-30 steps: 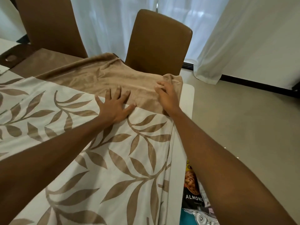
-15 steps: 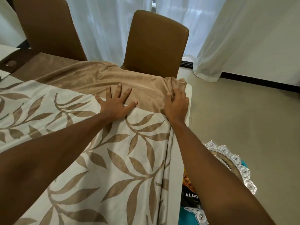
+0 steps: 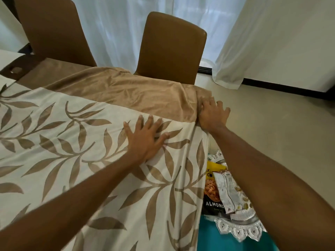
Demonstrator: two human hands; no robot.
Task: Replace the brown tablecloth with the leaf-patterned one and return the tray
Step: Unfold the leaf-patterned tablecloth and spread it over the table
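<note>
Cream fabric printed with tan leaves, the leaf-patterned tablecloth [image 3: 63, 142], covers the left and near part of the table and hangs over its right edge. Beyond it, the brown tablecloth [image 3: 126, 91] lies rumpled across the far strip, not yet removed.

Left hand [image 3: 145, 140]: fingers spread, palm pressed flat on the leaf cloth. Half a second ago it straddled the seam between the two cloths; now its fingertips stop just short of that seam.

Right hand [image 3: 212, 115]: a second ago it rested on top of the brown corner. It has since slid out to the table's right edge, where it sits against the bunched brown fold with fingers fanned past the edge. Whether it pinches that fold cannot be told.

The shift suggests that the left hand pins the new cloth while the right works the old one off at the corner. The swap looks roughly midway.

Near right, below the table: the silver tray [image 3: 239, 229], holding an almond packet [image 3: 212, 192] and a second snack packet, sits on a teal surface [image 3: 226, 241]. It is partly behind the right forearm and is yet to be returned.
</note>
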